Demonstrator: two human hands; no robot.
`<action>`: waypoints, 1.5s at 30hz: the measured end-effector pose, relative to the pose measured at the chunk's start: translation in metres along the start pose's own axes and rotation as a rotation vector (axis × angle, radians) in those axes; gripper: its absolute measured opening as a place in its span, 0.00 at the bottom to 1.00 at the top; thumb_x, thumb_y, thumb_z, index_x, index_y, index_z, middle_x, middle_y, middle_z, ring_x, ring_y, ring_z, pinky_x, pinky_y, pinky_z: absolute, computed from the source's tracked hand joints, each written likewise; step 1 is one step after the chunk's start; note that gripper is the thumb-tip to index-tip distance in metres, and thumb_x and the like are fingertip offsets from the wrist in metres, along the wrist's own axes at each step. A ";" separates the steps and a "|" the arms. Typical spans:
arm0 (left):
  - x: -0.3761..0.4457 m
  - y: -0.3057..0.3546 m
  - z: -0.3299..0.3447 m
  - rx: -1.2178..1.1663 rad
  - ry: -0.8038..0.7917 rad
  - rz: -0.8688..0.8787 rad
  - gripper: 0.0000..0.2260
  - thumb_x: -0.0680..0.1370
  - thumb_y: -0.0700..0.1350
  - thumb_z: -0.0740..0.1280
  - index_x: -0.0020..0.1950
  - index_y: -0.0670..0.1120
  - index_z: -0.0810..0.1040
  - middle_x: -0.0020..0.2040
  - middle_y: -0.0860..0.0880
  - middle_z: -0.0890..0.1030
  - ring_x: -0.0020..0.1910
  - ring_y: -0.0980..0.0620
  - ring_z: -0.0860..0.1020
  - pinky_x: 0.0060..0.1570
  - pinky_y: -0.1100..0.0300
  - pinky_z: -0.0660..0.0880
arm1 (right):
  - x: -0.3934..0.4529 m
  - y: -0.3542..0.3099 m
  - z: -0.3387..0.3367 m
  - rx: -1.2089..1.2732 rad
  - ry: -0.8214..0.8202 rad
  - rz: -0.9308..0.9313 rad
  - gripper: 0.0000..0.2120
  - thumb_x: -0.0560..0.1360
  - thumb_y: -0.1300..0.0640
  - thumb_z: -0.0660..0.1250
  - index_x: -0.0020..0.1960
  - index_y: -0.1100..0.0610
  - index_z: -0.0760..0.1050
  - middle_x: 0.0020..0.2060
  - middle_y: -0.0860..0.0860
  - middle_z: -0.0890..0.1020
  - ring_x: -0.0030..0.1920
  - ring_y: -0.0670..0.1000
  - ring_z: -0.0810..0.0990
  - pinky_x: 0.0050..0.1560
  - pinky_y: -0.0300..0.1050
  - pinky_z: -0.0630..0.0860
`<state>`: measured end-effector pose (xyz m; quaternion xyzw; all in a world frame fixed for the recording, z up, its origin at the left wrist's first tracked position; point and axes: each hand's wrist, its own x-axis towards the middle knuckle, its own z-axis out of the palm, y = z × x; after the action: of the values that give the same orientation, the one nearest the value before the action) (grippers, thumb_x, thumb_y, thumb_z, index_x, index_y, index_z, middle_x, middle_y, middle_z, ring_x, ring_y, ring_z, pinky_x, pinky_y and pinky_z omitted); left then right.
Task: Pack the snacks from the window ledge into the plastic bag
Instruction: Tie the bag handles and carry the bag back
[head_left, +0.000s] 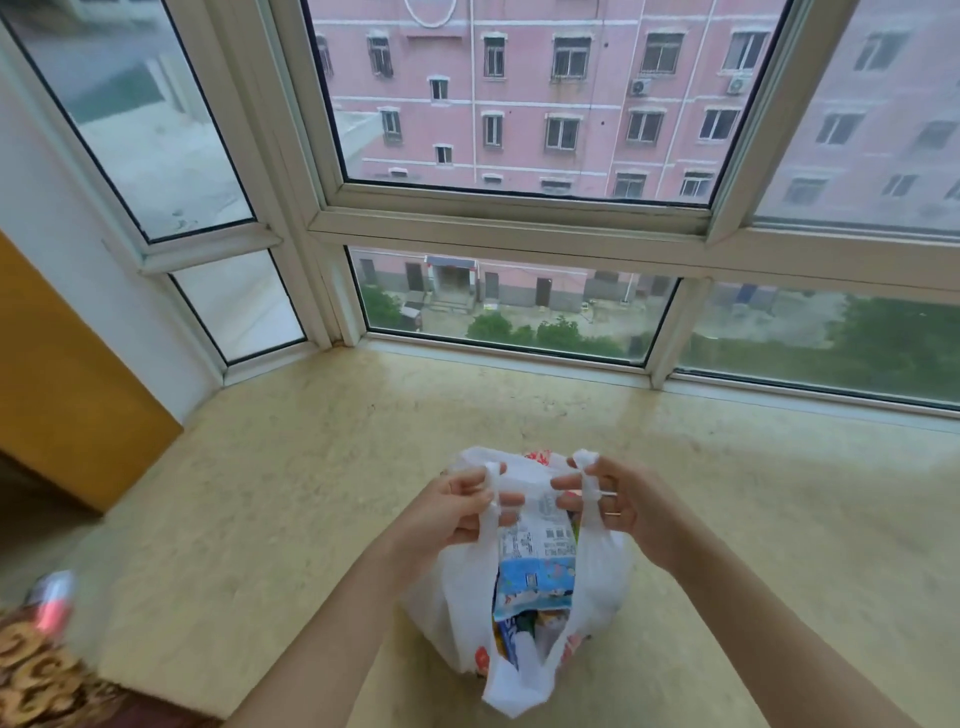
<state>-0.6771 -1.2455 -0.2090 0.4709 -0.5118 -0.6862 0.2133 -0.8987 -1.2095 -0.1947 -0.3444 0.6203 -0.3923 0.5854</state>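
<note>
A white plastic bag (457, 597) stands on the beige stone window ledge (291, 467), near its front edge. Snack packets (535, 571) fill it; a blue and white packet shows through the open mouth, with darker packets below. My left hand (457, 512) pinches the bag's left handle loop. My right hand (618, 501) pinches the right handle loop, a ring on one finger. Both handles are pulled upward and slightly apart. The near handle of the bag droops toward me.
White-framed windows (519, 218) run along the back and left of the ledge. An orange panel (67, 384) stands at the left. A pink and white object (52, 603) and patterned brown fabric (36, 686) lie at the lower left corner.
</note>
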 end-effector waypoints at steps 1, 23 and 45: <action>0.002 -0.004 0.004 -0.004 -0.012 -0.012 0.16 0.82 0.37 0.58 0.69 0.49 0.70 0.57 0.49 0.83 0.56 0.51 0.81 0.55 0.54 0.77 | 0.000 0.004 0.000 -0.003 -0.011 0.006 0.13 0.76 0.59 0.61 0.55 0.63 0.79 0.48 0.56 0.85 0.50 0.56 0.84 0.57 0.56 0.78; 0.009 -0.027 0.039 0.552 0.288 0.232 0.05 0.72 0.49 0.72 0.36 0.54 0.81 0.32 0.56 0.81 0.32 0.58 0.80 0.39 0.56 0.79 | -0.003 0.023 0.039 -0.045 -0.136 0.133 0.11 0.74 0.54 0.60 0.46 0.59 0.79 0.43 0.60 0.83 0.41 0.54 0.80 0.43 0.45 0.74; -0.075 -0.042 -0.059 1.209 0.814 0.499 0.27 0.69 0.55 0.74 0.66 0.51 0.76 0.60 0.51 0.80 0.56 0.49 0.80 0.49 0.51 0.77 | -0.040 -0.007 0.088 -0.004 0.146 0.097 0.11 0.75 0.55 0.63 0.49 0.62 0.76 0.31 0.55 0.84 0.32 0.51 0.71 0.42 0.44 0.66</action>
<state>-0.5832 -1.2002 -0.2170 0.5916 -0.7700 0.0089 0.2388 -0.8079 -1.1850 -0.1710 -0.2855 0.6783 -0.3861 0.5562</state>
